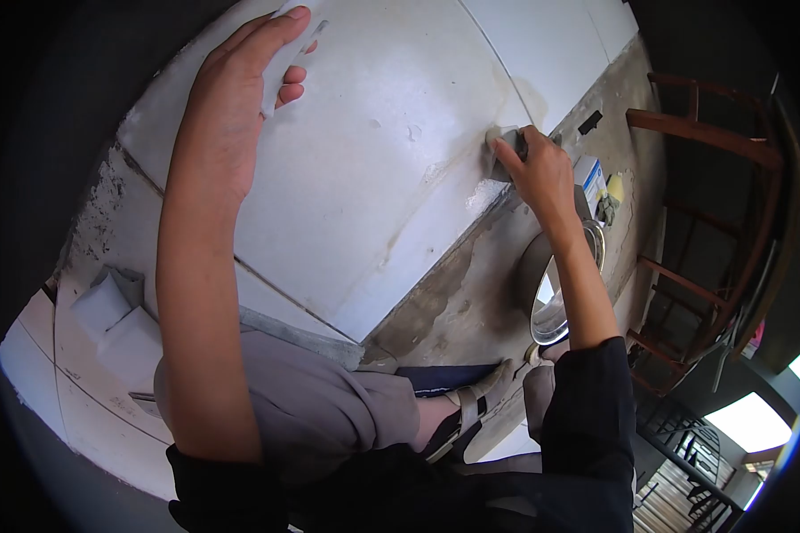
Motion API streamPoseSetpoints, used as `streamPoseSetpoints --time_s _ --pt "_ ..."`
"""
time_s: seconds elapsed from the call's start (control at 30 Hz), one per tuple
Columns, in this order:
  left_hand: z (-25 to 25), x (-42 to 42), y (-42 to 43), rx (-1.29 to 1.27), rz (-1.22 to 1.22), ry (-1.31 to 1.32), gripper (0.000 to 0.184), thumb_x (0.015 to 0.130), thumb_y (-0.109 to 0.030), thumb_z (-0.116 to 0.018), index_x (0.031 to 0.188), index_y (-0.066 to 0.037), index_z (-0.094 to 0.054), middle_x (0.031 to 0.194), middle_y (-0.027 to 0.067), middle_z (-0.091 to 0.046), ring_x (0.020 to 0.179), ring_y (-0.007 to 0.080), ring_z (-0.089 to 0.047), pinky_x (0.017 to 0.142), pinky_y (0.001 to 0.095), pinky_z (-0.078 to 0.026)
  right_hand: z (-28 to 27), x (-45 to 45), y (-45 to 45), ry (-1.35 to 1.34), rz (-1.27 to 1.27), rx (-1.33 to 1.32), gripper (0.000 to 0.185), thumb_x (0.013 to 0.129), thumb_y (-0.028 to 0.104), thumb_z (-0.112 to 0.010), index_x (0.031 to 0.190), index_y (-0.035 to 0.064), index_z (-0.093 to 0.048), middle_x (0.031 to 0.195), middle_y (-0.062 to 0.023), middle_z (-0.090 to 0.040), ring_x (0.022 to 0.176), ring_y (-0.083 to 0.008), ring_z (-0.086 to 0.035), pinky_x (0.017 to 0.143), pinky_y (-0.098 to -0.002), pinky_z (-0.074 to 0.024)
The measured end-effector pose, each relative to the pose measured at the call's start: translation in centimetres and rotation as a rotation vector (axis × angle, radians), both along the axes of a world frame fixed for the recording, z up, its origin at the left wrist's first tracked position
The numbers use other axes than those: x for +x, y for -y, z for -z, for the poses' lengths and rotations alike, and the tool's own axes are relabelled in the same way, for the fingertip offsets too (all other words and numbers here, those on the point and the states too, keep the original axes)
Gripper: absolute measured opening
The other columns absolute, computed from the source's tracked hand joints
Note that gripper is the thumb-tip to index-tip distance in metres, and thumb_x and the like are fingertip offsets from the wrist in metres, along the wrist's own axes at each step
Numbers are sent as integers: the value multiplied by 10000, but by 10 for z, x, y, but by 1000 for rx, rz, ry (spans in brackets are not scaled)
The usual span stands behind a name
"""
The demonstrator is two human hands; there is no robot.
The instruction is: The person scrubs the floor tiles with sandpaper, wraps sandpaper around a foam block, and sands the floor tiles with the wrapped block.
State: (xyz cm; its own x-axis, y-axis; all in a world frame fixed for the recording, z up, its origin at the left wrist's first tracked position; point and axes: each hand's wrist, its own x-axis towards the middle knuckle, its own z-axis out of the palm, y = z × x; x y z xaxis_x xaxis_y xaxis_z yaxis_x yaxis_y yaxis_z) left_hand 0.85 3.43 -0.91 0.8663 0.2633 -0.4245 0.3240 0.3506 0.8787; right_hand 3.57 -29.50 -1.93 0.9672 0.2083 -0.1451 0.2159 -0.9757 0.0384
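My left hand (253, 67) is closed around a pale flat piece (281, 75) at the top, just above the large white tiles (356, 169). Its thumb lies along one side and its fingertips show on the other; the kind of piece is unclear. Further right, my right hand (547, 173) pinches a small grey pad (504, 151) against the tile near its lower edge. Whether that pad is cloth or sponge I cannot make out. Below it, a whitish wet smear (486, 195) marks the tile.
A shiny metal basin (551, 334) stands on the stained concrete floor (471, 302) under my right forearm. Close by are a blue-and-white box (588, 176), a yellow sponge (615, 186) and a black strip (589, 123). Wooden chairs (702, 133) stand right; pale square pieces (107, 302) lie left.
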Motion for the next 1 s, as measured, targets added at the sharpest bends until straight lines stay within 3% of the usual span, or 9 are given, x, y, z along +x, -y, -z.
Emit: streamPoseSetpoints --time_s 0.07,0.2,0.3,0.37,0.43,0.57,0.73,1.0 --pt "-1 1 -1 11 26 8 387 882 -387 -668 1085 -58 -687 1023 35 -652 933 143 -565 850 302 -472 -6 -6 -7 -7 -45 25 440 876 422 -687 836 2 -562 790 -187 -652 714 -388 -656 616 -472 -509" --pt "-3 2 1 16 4 8 443 854 -450 -681 1092 -77 -696 1001 24 -647 850 126 -511 845 269 -418 -10 -44 -28 -123 -252 128 435 874 430 -682 895 15 -556 832 -172 -658 734 -386 -663 619 -467 -514" --pt "-3 0 4 24 21 -7 432 873 -424 -679 1124 -72 -688 1006 27 -656 840 109 -519 829 259 -426 -8 -12 -10 -76 -189 65 423 879 431 -675 901 19 -583 831 -175 -659 739 -379 -666 630 -464 -518" --pt "-1 0 3 24 34 -7 418 896 -383 -688 1164 -63 -673 1027 29 -678 798 70 -521 797 231 -423 -3 29 9 -37 -6 -13 447 877 438 -678 856 -2 -603 801 -192 -662 738 -397 -655 654 -476 -512" --pt "-1 1 2 19 17 0 442 874 -426 -678 1137 -72 -689 1002 29 -656 835 110 -516 824 256 -426 -5 38 9 -16 13 -13 451 875 432 -682 849 -11 -597 801 -203 -664 748 -401 -654 666 -483 -509" --pt "-3 2 1 30 14 1 453 862 -447 -674 1125 -78 -697 988 26 -643 858 130 -510 838 267 -425 -10 -9 -4 -122 -288 142 435 880 421 -681 953 4 -580 869 -194 -663 763 -410 -650 675 -483 -505" --pt "-2 0 5 10 24 -22 453 867 -443 -672 1134 -78 -694 992 24 -641 861 127 -506 840 266 -421 -7 48 20 -54 -111 34 433 871 421 -683 909 -3 -606 851 -173 -663 783 -392 -646 690 -469 -501" --pt "-2 2 2 17 24 -18 466 874 -431 -671 1161 -64 -682 1004 28 -643 848 117 -503 839 267 -419 -16 23 9 -167 -354 94 412 873 411 -682 978 17 -615 878 -183 -666 823 -395 -659 716 -471 -516"
